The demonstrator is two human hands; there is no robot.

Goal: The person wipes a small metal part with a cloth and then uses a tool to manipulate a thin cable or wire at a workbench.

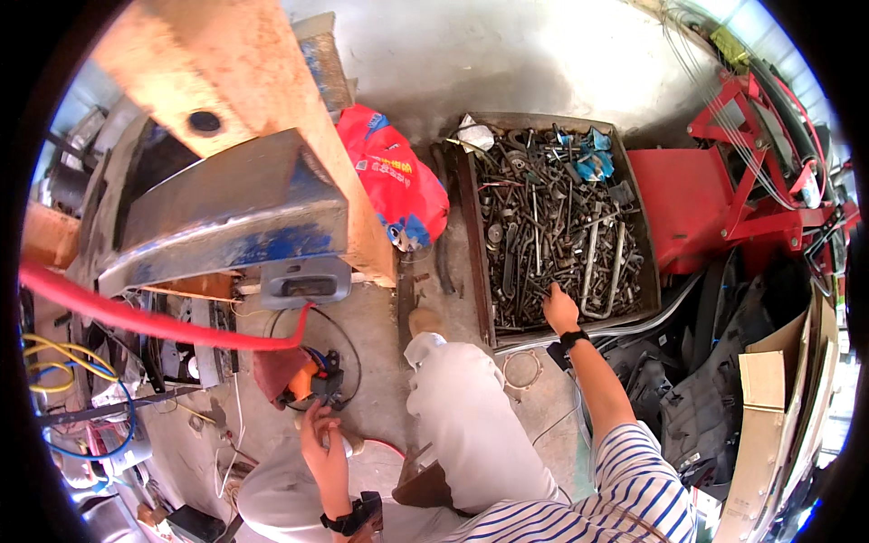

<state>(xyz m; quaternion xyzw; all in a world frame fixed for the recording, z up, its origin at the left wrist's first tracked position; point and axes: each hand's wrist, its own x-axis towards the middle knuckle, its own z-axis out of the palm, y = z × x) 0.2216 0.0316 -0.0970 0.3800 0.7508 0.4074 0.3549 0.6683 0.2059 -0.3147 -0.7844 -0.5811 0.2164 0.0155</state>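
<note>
My right hand (pixel 561 310) reaches over the near edge of a shallow, rusty metal tray (pixel 480 262). Its fingers are drawn together at the heap of loose bolts and metal hardware (pixel 534 231); whether they pinch a piece is too small to make out. Long rods and a bent U-shaped metal bar (pixel 593 258) lie among the pieces. Above my left knee, my left hand (pixel 320 439) hangs in the air with fingers loosely apart and nothing visible in them. Just beyond it, an orange and black tool (pixel 303 380) rests on the floor by a dark red cloth (pixel 274 373).
A red plastic bag (pixel 391 176) stands left of the tray. Red metal equipment (pixel 683 204) is to the right, with black plastic parts (pixel 697 398) and cardboard (pixel 760 389) nearer. A wooden beam (pixel 235 81), a blue-grey metal piece (pixel 226 213) and a red hose (pixel 163 321) occupy the left.
</note>
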